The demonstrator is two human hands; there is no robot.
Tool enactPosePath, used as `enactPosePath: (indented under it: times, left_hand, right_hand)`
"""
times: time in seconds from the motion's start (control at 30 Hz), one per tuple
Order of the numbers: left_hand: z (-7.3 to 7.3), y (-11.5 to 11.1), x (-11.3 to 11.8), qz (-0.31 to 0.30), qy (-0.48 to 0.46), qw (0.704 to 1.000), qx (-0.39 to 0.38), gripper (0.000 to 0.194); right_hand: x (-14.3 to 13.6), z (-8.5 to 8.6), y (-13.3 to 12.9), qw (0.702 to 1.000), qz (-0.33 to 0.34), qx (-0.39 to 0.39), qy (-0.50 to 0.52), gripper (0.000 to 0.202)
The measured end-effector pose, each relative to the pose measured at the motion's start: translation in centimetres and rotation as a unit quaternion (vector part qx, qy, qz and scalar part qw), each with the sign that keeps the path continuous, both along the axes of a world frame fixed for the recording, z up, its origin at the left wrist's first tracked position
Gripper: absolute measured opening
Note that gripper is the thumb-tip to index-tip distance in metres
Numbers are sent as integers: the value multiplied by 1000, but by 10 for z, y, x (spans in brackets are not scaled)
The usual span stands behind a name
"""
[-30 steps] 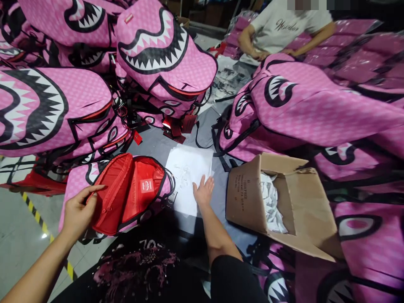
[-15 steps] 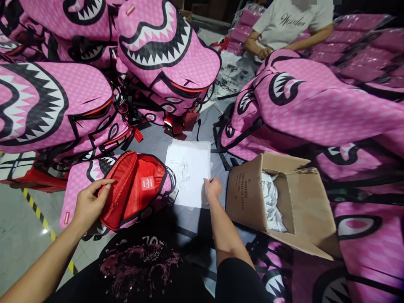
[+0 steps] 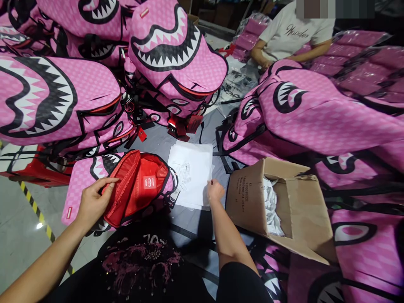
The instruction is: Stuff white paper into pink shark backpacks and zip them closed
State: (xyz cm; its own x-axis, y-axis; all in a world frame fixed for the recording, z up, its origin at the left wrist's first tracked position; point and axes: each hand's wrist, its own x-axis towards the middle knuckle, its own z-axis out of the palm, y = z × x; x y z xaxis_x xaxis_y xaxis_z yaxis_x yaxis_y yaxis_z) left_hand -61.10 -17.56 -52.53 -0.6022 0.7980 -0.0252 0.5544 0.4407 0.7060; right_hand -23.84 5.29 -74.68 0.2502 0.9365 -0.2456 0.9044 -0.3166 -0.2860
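My left hand (image 3: pixel 97 201) pinches the edge of the opened front panel of a pink shark-print backpack (image 3: pixel 82 176). The backpack lies on the table before me, its red lining (image 3: pixel 143 195) and a small white label (image 3: pixel 149 182) exposed. At the right edge of a stack of white paper sheets (image 3: pixel 197 172), my right hand (image 3: pixel 216 191) is closed, thumb and finger pinched together on the margin. Small printed slips (image 3: pixel 183 172) lie on top of the sheets. A black-and-white tag (image 3: pixel 173 197) hangs beside the backpack's opening.
An open cardboard box (image 3: pixel 244 200) holding crumpled white slips stands right of my right hand. Stacked pink backpacks (image 3: pixel 176 46) rise at the back left, more (image 3: pixel 315 105) at the right. Across the table is a co-worker in a light shirt (image 3: pixel 285 31), near plastic-wrapped pink bundles (image 3: pixel 362 63).
The view has shifted slightly, so most things sit a little further right. Both hands keep nearly the same places on the backpack panel and the paper edge.
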Motion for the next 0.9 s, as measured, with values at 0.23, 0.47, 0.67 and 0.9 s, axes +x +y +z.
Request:
enactPosePath:
  times: [0.23,0.47,0.67,0.9]
  left_hand:
    - [1,-1,4,-23,-10,1000,5,36]
    - [2,2,5,-31,-4,999,9,34]
    - [3,4,6,-35,-9,999,2,34]
    - [0,5,4,-43,-3,999,4,34]
  right_hand:
    - [-14,0,-11,999,-7,36,-12,42]
    - [-22,-1,0,999,-21,-26,-1,21]
    - [-21,1,-7,1000,20,4,-19,29]
    - [-21,0,-20,992,102,59,-42,31]
